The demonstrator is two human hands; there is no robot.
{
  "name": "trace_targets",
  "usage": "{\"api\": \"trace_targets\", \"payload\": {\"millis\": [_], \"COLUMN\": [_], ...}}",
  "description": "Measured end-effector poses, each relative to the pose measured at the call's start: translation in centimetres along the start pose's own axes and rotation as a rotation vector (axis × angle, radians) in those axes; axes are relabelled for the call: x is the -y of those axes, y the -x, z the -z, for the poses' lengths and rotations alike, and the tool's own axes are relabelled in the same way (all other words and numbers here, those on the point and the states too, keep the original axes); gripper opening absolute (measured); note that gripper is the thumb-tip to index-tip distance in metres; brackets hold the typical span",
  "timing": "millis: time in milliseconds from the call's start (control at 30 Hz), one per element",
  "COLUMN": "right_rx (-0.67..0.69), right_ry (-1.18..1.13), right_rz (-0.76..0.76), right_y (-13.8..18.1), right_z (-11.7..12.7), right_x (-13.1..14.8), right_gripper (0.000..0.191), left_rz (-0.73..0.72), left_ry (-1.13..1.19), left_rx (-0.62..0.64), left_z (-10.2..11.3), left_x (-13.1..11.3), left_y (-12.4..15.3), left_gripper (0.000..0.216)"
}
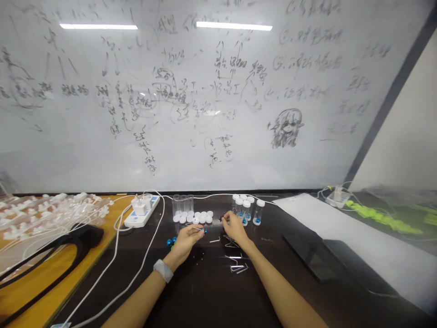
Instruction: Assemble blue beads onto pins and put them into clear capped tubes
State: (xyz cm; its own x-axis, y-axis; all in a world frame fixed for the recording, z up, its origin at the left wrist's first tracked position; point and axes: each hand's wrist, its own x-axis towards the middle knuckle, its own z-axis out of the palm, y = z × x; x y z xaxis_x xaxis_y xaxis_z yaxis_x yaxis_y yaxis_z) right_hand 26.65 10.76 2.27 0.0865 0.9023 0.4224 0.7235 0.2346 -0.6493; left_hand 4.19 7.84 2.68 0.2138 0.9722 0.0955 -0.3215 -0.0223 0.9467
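Note:
My left hand rests on the dark table, fingers pinched around a thin metal pin with a small blue bead at its tip. My right hand lies just to the right, fingers curled on something small and dark that I cannot make out. Loose blue beads sit left of my left hand. Several bent metal pins lie between my forearms. Behind the hands stand empty clear vials, white caps, and capped vials holding blue beads.
A white power strip with trailing cables sits at the left, beside an orange surface carrying a black curved frame and a pile of white plastic parts. A black flat slab and white sheet lie right. A whiteboard stands behind.

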Motion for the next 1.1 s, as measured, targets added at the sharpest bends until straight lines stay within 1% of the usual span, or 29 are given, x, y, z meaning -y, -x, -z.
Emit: {"api": "trace_targets", "payload": {"millis": [100,133,200,267,367,500,567,733,967,1100], "right_rx": [0.067,0.106,0.168,0.218,0.272,0.284,0.277,0.228,0.105,0.052], "right_ry": [-0.548,-0.675,-0.826,-0.889,-0.906,-0.834,-0.804,-0.728,-0.61,-0.578], "right_rz": [0.02,0.001,-0.035,-0.052,-0.02,0.073,0.091,0.055,0.175,0.173], "right_y": [0.4,0.6,1.1,1.6,2.3,2.8,3.0,3.3,3.5,3.6], "right_z": [-0.2,-0.2,-0.3,-0.4,-0.6,-0.8,-0.9,-0.9,-0.8,-1.0], "right_x": [1.2,1.6,2.5,3.2,4.0,4.6,4.8,5.0,5.1,5.0], "right_gripper": [0.026,0.032,0.04,0.045,0.049,0.047,0.046,0.037,0.025,0.025], "left_rz": [0.026,0.039,0.063,0.075,0.071,0.066,0.066,0.079,0.071,0.066], "left_ry": [0.095,0.12,0.158,0.188,0.22,0.235,0.243,0.244,0.215,0.205], "left_rx": [0.014,0.015,0.012,0.007,0.01,0.034,0.037,0.014,0.011,0.007], "left_z": [-0.3,-0.4,-0.4,-0.3,0.0,0.2,0.1,-0.3,-0.5,-0.2], "left_x": [-0.6,-0.8,-1.0,-1.0,-0.8,-0.5,-0.5,-0.8,-1.1,-0.8], "left_y": [0.3,0.3,0.3,0.2,0.0,-0.1,-0.1,0.2,0.4,0.2], "left_gripper": [0.031,0.031,0.03,0.03,0.028,0.029,0.029,0.031,0.032,0.033]}}
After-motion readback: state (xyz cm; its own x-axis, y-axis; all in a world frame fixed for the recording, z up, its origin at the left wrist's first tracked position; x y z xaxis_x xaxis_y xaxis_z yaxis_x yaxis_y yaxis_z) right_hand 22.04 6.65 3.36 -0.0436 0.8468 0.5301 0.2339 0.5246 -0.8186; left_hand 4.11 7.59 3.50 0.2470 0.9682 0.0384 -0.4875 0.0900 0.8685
